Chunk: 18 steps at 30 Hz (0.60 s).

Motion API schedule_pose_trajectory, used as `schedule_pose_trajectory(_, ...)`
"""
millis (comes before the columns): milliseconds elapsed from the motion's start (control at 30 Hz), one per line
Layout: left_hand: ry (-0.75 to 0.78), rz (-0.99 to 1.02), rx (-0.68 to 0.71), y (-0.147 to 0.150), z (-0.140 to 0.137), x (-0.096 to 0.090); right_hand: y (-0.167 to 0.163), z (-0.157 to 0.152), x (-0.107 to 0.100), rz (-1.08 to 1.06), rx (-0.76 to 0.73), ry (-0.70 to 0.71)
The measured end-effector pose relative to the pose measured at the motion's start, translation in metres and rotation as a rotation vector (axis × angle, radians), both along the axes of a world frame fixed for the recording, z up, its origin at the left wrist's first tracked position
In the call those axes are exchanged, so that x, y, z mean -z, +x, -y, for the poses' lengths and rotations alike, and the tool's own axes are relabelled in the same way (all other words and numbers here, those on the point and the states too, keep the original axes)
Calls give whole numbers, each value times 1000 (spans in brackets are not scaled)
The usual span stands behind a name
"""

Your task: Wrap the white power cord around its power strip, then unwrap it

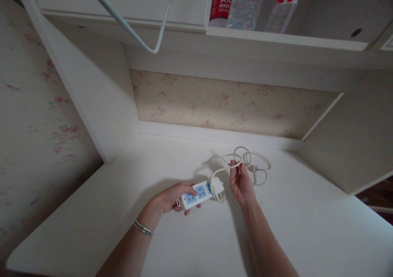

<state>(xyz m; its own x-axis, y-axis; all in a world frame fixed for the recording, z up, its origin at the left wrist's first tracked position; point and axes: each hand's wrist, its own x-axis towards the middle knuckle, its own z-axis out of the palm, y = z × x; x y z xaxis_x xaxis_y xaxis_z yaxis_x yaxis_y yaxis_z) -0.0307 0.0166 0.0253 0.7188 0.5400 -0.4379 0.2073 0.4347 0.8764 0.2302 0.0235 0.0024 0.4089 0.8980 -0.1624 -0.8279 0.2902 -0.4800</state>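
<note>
A white power strip point(201, 190) with blue socket faces is held in my left hand point(176, 197), thumb on top and fingers curled beneath. At its right end sits a white plug or adapter point(217, 185), with turns of cream cable wrapped around it. My right hand point(241, 183) is palm up to the right of the strip, its fingers curled at the cream cable point(225, 169). Loops of this cable lie beyond that hand on the white desk, with a plug point(253, 168) among them.
The white desk point(184, 244) meets a side panel point(101, 101) on the left and a flowered back wall point(196, 101). Above hang a shelf edge point(285, 38) with several bottles point(245, 6) and a pale bent tube or cable point(132, 31) reaching down in front.
</note>
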Motion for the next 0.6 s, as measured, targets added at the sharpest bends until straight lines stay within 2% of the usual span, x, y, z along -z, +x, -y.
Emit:
schedule_pose_trajectory(67,21,33,-169,0,-4,0,5,1,-1,-58,26,-11)
schedule_pose_trajectory(167,25,94,-461,0,-9,0,6,1,0,-87,-16,13)
schedule_pose_trajectory(233,29,169,-628,-2,-13,0,3,1,2,-43,-51,30)
schedule_pose_trajectory(300,25,273,-726,-4,-15,-2,-3,1,3,54,-70,29)
schedule_pose_trajectory(367,4,385,-745,-6,-14,-5,-9,3,3,155,-97,31)
schedule_pose_trajectory(433,-28,478,-702,-8,-12,-9,-13,4,2,220,-138,47)
schedule_pose_trajectory(600,-96,541,-436,-10,-4,-10,-16,6,-1,262,-197,49)
